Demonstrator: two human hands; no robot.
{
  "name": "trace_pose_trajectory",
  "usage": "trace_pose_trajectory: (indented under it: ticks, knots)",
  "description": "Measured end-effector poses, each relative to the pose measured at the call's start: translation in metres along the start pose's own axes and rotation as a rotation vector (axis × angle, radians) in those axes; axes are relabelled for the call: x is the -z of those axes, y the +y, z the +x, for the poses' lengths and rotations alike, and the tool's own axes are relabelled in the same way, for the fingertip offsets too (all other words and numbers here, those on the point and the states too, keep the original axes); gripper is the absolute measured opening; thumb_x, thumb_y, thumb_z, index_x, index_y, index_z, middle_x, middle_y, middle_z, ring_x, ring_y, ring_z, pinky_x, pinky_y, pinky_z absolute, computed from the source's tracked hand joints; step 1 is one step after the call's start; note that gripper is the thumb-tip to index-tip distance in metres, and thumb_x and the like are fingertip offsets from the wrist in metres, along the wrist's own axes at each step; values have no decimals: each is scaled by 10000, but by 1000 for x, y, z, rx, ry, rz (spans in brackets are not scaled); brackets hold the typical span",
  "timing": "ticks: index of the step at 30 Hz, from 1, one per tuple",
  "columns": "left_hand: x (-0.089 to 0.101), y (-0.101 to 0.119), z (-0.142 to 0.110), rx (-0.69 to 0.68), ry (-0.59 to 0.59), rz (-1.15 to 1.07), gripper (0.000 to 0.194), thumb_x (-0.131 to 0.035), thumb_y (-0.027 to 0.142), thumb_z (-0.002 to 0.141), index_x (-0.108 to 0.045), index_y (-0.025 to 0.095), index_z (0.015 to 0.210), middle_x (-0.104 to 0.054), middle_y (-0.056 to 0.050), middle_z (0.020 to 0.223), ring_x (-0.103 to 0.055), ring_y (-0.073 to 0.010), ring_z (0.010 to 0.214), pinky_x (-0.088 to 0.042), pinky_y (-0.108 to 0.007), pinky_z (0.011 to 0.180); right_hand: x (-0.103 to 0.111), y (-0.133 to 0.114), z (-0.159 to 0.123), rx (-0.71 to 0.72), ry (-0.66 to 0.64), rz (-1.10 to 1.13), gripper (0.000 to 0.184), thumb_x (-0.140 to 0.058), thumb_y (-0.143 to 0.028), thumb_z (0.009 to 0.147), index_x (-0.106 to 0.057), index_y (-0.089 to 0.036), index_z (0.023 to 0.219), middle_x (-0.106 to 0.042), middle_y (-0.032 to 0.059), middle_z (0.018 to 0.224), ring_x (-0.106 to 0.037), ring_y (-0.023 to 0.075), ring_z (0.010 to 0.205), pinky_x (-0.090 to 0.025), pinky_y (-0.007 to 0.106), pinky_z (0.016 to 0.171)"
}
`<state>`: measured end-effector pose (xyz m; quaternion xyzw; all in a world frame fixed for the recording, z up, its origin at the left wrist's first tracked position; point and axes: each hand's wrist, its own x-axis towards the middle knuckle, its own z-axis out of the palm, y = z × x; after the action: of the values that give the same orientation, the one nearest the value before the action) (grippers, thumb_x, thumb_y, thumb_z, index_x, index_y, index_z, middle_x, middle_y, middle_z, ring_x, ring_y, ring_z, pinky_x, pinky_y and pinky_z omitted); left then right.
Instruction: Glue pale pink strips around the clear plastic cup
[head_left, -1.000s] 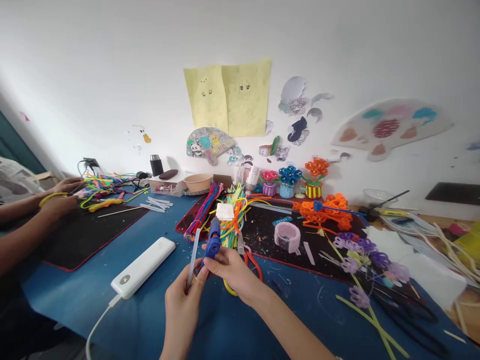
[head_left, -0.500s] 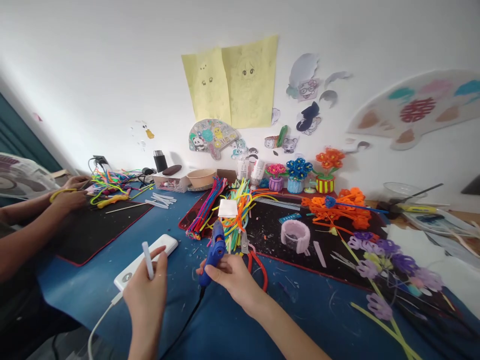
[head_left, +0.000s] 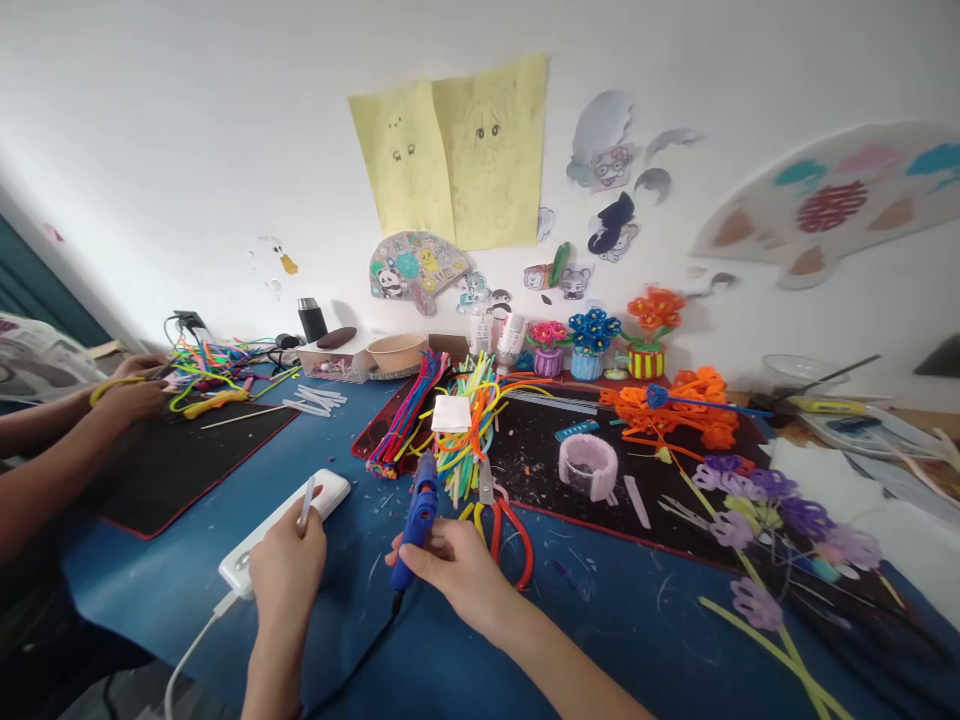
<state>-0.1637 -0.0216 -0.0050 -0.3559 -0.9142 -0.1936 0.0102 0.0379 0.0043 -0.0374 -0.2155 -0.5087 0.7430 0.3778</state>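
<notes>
My left hand (head_left: pixel 289 562) is closed around a translucent white glue stick (head_left: pixel 306 500), which points upward from between thumb and fingers. Under and behind that hand lies a white power strip (head_left: pixel 238 566) with a cable plugged into its near end. A blue hot glue gun (head_left: pixel 422 515) is gripped in my right hand (head_left: pixel 466 578), its nozzle up and away from me and its black cord trailing toward me. Red-handled pliers or cutters (head_left: pixel 525 548) lie just right of the gun. More glue sticks (head_left: pixel 319 400) are spread on the blue table farther back.
Bundled pipe cleaners (head_left: pixel 409 415) and a white square pad (head_left: pixel 451 413) are beyond the gun. A pink fuzzy ring (head_left: pixel 589 466) and orange pipe-cleaner flowers (head_left: pixel 697 405) sit on the right mat. At left, another person's hands (head_left: pixel 133 395) work over a black mat (head_left: pixel 187 470).
My left hand has lowered slightly, and the glue stick now leans more to the right. The glue gun has shifted a little left and down with my right hand. The view has shifted slightly.
</notes>
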Motion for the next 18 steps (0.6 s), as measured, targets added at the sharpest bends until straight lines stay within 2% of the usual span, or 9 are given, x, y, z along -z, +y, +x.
trace_pose_trajectory:
  ticks: [5, 10, 15, 18]
  knots:
    - [-1, -4, 4, -23, 19, 16, 494, -380, 382, 908, -642, 149, 1256, -760, -168, 907, -683, -362, 885, -455, -360, 693, 1, 0, 0, -19, -14, -30, 549, -754, -608, 692, -711, -106, 911, -759, 131, 894, -714, 294, 931, -535, 412, 865]
    - [-7, -2, 1, -77, 31, 36, 479, -438, 427, 884, -652, 179, 1233, -766, -144, 934, -678, -331, 883, -431, -329, 694, 1, 3, 1, -35, -26, -34, 581, -751, -623, 682, -717, -101, 933, -759, 137, 912, -712, 295, 937, -535, 397, 857]
    - [-7, -1, -2, -66, 55, 29, 489, -384, 414, 890, -670, 164, 1198, -750, -177, 879, -668, -356, 855, -406, -348, 686, 2, 3, 0, -37, -30, -52, 569, -746, -624, 687, -717, -109, 929, -762, 125, 911, -712, 289, 932, -538, 397, 853]
    - [-3, -2, -3, -72, 17, -11, 495, -416, 403, 852, -673, 150, 1191, -733, -161, 820, -666, -348, 818, -407, -348, 663, 2, 3, 0, -27, -28, -49, 572, -747, -619, 689, -717, -107, 941, -762, 132, 918, -711, 294, 941, -537, 404, 861]
